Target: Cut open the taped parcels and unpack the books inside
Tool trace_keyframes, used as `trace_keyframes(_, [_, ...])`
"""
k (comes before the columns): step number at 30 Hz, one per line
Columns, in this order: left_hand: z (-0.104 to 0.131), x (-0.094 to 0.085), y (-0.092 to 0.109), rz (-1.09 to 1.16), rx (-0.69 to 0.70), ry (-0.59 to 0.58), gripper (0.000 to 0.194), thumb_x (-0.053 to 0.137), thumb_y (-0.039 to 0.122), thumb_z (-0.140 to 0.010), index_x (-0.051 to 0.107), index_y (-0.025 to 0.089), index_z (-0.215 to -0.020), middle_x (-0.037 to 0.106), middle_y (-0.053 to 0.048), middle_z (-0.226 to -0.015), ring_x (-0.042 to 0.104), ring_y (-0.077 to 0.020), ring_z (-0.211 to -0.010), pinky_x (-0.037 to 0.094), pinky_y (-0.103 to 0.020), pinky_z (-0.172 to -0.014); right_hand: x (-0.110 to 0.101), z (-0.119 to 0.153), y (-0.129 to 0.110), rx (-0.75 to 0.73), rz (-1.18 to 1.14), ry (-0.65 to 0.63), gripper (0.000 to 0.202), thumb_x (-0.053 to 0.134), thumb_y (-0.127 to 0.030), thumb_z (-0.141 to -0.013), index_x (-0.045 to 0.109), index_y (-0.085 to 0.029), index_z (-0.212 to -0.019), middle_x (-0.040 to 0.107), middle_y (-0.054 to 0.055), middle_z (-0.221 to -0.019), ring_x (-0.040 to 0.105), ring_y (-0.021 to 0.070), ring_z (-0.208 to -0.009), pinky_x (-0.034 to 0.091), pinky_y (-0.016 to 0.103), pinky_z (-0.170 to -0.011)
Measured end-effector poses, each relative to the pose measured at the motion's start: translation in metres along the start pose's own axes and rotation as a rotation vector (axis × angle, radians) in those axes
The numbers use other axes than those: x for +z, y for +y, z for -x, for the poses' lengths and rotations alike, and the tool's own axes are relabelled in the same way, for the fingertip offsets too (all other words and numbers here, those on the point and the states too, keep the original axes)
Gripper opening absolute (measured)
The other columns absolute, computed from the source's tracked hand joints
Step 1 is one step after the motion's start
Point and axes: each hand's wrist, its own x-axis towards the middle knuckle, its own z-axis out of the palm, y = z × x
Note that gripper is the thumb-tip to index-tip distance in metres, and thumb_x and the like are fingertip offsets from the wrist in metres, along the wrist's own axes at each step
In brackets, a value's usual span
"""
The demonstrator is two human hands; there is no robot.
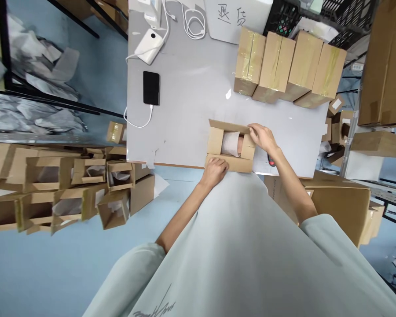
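Note:
A small cardboard box (214, 140) sits at the table's front edge with its top flaps folded partly open. Through the gap shows something wrapped in white packing material (231, 143), with a brownish part at its right; I cannot tell what it is. My left hand (215, 171) is closed over the near flap at its left end. At the far flap's right corner, my right hand (263, 137) pinches the cardboard between thumb and fingers. A small red-and-black object (271, 160) lies beside my right forearm, partly hidden by it.
Several taped cardboard boxes (273, 66) stand in a row at the back right. A black phone (151, 88) on a white cable and a white power bank (149, 46) lie at the left. Open boxes (82, 169) are stacked left of the table (185, 101). A large carton (336, 207) stands at right.

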Motion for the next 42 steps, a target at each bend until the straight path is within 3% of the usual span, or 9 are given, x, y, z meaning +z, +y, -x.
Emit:
trace_keyframes(4, [-0.005,0.005,-0.005,0.014,0.010,-0.071,0.018,0.067,0.011,-0.101,0.080,0.021,-0.108,0.081,-0.013,-0.110,0.073,-0.0334,-0.110,0.049,-0.051,-0.111,0.007,-0.027,0.010,0.169,0.022,0.081,0.050,0.060,-0.031,-0.115,0.064,-0.011,-0.160,0.073,0.023,-0.153,0.068,0.0381,-0.137,0.054,0.050,-0.119])
trace_keyframes(8, [-0.013,-0.003,-0.006,0.074,-0.023,-0.038,0.028,0.064,0.022,-0.109,0.078,0.020,-0.133,0.081,-0.014,-0.126,0.074,-0.0336,-0.118,0.051,-0.050,-0.113,0.020,-0.033,-0.005,0.229,0.128,0.093,0.042,0.062,-0.021,-0.112,0.069,-0.009,-0.151,0.065,0.027,-0.158,0.058,0.0395,-0.145,0.048,0.054,-0.124])
trace_keyframes(12, [-0.029,-0.019,-0.009,-0.015,-0.035,-0.008,0.043,0.066,0.019,-0.106,0.074,0.019,-0.148,0.075,-0.017,-0.146,0.070,-0.0367,-0.127,0.052,-0.051,-0.110,0.028,-0.012,-0.036,0.081,0.226,-0.009,0.038,0.045,-0.013,-0.116,0.078,-0.013,-0.134,0.071,0.022,-0.147,0.057,0.0360,-0.139,0.049,0.049,-0.119])
trace_keyframes(15, [-0.044,-0.032,-0.013,-0.120,-0.011,-0.049,0.035,0.078,0.030,-0.103,0.082,0.019,-0.136,0.079,-0.019,-0.138,0.065,-0.0426,-0.130,0.050,-0.058,-0.112,0.035,0.010,-0.055,-0.088,0.254,-0.158,0.035,0.048,-0.012,-0.115,0.080,-0.011,-0.128,0.076,0.021,-0.133,0.057,0.0355,-0.134,0.051,0.047,-0.114])
trace_keyframes(19, [-0.054,-0.045,-0.013,-0.221,0.031,-0.121,0.030,0.082,0.039,-0.102,0.086,0.017,-0.121,0.080,-0.022,-0.125,0.063,-0.0455,-0.130,0.049,-0.060,-0.113,0.043,0.034,-0.066,-0.137,0.300,-0.281,0.036,0.049,-0.014,-0.116,0.082,-0.004,-0.125,0.077,0.025,-0.129,0.057,0.0363,-0.134,0.048,0.048,-0.115])
trace_keyframes(24, [-0.029,-0.069,-0.013,-0.245,0.065,-0.026,0.036,0.071,0.043,-0.110,0.083,0.018,-0.132,0.077,-0.021,-0.129,0.063,-0.0432,-0.126,0.050,-0.058,-0.108,0.035,0.067,-0.062,-0.129,0.288,-0.115,0.043,0.042,-0.025,-0.122,0.081,-0.010,-0.127,0.076,0.022,-0.133,0.060,0.0351,-0.127,0.049,0.047,-0.111])
trace_keyframes(28, [0.001,-0.087,-0.036,-0.253,-0.086,0.129,0.043,0.063,0.047,-0.113,0.079,0.020,-0.142,0.074,-0.023,-0.138,0.062,-0.0441,-0.124,0.051,-0.059,-0.104,0.024,0.107,-0.037,0.012,0.220,0.069,0.039,0.046,-0.030,-0.121,0.081,-0.016,-0.128,0.076,0.021,-0.136,0.060,0.0362,-0.122,0.052,0.050,-0.105])
trace_keyframes(35, [0.002,-0.069,-0.074,-0.151,-0.250,0.156,0.039,0.068,0.050,-0.108,0.080,0.021,-0.131,0.076,-0.021,-0.128,0.064,-0.0449,-0.121,0.054,-0.061,-0.109,0.045,0.136,-0.008,0.264,0.109,-0.012,0.039,0.057,-0.026,-0.115,0.078,-0.015,-0.146,0.073,0.019,-0.154,0.064,0.0380,-0.130,0.056,0.053,-0.116])
trace_keyframes(42, [-0.031,-0.058,-0.029,-0.158,-0.196,0.116,0.044,0.070,0.041,-0.107,0.073,0.018,-0.144,0.073,-0.023,-0.136,0.062,-0.0463,-0.130,0.053,-0.061,-0.116,0.054,0.122,-0.031,0.189,0.040,0.006,0.042,0.050,-0.025,-0.118,0.075,-0.017,-0.151,0.073,0.019,-0.142,0.063,0.0372,-0.130,0.054,0.051,-0.119])
